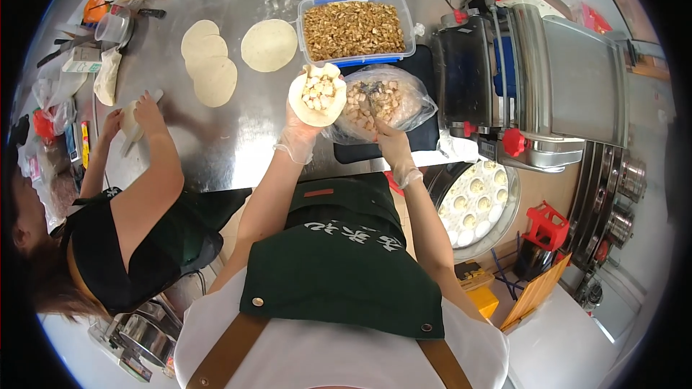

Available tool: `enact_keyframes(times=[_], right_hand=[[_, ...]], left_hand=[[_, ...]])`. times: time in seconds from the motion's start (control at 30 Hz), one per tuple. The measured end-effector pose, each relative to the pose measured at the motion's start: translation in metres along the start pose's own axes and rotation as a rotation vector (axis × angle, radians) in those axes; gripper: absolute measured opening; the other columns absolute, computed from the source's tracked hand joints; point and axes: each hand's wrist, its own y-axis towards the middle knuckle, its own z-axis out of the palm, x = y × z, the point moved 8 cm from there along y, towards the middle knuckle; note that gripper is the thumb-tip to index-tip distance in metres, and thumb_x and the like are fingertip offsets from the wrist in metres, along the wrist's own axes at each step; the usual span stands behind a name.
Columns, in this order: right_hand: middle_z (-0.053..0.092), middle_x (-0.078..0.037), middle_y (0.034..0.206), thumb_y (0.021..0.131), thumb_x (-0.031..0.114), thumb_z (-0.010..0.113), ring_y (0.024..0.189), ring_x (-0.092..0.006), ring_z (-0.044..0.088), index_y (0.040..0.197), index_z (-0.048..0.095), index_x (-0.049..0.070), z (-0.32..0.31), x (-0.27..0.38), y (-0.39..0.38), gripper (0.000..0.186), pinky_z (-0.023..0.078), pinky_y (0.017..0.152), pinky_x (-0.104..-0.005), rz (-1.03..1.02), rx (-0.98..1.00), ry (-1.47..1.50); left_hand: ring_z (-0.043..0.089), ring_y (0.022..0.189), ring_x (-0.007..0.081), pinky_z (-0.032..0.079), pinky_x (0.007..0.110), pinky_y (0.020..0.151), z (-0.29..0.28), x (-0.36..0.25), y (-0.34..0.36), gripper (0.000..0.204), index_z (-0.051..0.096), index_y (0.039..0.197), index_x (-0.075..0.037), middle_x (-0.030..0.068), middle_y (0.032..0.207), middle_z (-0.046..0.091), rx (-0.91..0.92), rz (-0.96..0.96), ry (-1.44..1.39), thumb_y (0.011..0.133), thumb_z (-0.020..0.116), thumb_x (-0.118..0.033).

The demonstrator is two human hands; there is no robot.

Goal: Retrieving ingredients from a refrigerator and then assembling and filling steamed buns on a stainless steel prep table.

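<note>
My left hand (pixel 298 130), in a clear plastic glove, cradles a round dough wrapper (pixel 295 98) from below. Pale diced filling (pixel 318 91) is heaped in its middle, and the edge curls up around it. Just to the right, a clear plastic bag (pixel 418 104) lies spread with more diced filling (pixel 389 97) in it. My gloved right hand (pixel 393 147) is closed at the near side of this bag, around a thin utensil whose end is in the filling; its exact kind is hard to make out. The bag rests on a dark tray (pixel 425 72).
A tub of brown chopped filling (pixel 353 29) stands beyond the bag. Flat dough rounds (pixel 268 45) lie on the steel table (pixel 166 11). A co-worker (pixel 148 194) handles dough at left. A roller machine (pixel 497 72) stands right; a round tray of pale buns (pixel 476 202) sits lower right.
</note>
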Motion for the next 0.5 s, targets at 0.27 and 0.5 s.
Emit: enact_keyframes(times=[0.27,0.5], right_hand=[[0.049,0.002,0.079,0.089,-0.005,0.049,0.058,-0.0029,0.036,0.141,0.043,-0.007,0.002,0.005,-0.015,0.052,0.024,0.044,-0.0184,0.389,0.405,1.077],[0.056,-0.002,0.088,0.09,-0.005,0.049,0.057,-0.0029,0.035,0.143,0.038,-0.008,-0.025,0.057,-0.055,0.054,0.024,0.047,-0.0173,0.292,0.258,1.103]], left_hand=[[0.064,0.104,0.0329,0.055,0.046,0.09,-0.014,-0.009,-0.006,0.043,0.062,0.116,-0.002,0.0177,0.111,0.066,-0.08,0.014,-0.037,0.097,0.05,-0.038],[0.063,0.107,0.0338,0.053,0.048,0.094,-0.002,0.008,0.004,0.04,0.062,0.116,-0.002,0.0178,0.114,0.066,0.145,0.024,-0.075,0.097,0.05,-0.035]])
